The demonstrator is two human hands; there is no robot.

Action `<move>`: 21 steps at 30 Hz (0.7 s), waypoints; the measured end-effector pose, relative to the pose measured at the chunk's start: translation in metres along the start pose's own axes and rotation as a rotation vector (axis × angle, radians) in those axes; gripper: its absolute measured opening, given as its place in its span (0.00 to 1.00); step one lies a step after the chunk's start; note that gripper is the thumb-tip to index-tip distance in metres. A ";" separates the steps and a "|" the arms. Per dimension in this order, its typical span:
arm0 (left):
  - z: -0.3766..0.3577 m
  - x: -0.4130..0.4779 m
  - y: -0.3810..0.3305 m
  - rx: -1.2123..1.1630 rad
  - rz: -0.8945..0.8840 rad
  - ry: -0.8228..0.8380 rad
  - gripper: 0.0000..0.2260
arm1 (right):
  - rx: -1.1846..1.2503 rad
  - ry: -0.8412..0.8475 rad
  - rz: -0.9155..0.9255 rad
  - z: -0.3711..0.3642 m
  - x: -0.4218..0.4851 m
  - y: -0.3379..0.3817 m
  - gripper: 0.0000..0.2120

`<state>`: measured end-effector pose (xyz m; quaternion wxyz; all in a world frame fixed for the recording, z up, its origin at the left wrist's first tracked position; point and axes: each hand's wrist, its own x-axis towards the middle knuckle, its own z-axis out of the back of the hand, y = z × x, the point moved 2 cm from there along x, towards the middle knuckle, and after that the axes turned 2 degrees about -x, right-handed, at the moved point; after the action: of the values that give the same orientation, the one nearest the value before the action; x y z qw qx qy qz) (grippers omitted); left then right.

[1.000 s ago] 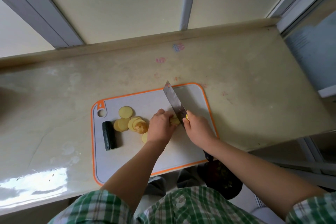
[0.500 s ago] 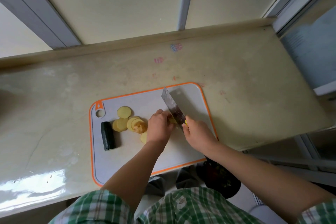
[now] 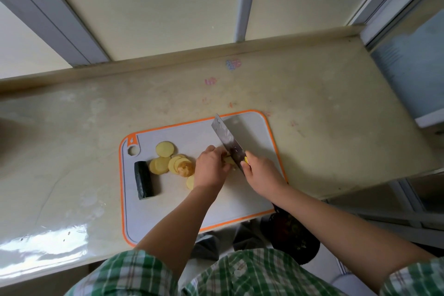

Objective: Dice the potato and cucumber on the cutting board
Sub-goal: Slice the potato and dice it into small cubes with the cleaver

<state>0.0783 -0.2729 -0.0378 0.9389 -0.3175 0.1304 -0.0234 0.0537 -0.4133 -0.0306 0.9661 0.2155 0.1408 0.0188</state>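
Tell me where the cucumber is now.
In the head view, the cucumber lies on the left part of the board, just left of the potato slices and near the board's corner hole.

Counter — beige, glossy, scuffed; glare patch at 8 o'clock. Raised lip runs along its far edge. Two small marks near 12 o'clock: pink mark, blue-purple mark, apart from each other. Grey frame bar upright between pale panels at 12. Pale blue box at 3. Dark round object below the counter edge at 5 — too blurred to identify.
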 end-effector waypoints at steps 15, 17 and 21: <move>-0.004 0.003 0.000 -0.008 0.029 -0.011 0.11 | -0.002 0.022 0.027 -0.001 0.006 0.001 0.10; -0.004 0.002 0.000 -0.003 0.021 -0.015 0.11 | 0.002 -0.012 0.017 -0.002 0.015 0.003 0.11; -0.002 0.002 0.000 -0.027 0.016 -0.016 0.11 | 0.025 -0.025 -0.001 0.002 0.023 0.006 0.11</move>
<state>0.0795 -0.2739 -0.0397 0.9358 -0.3292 0.1256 -0.0117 0.0760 -0.4061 -0.0325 0.9650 0.2280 0.1290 0.0139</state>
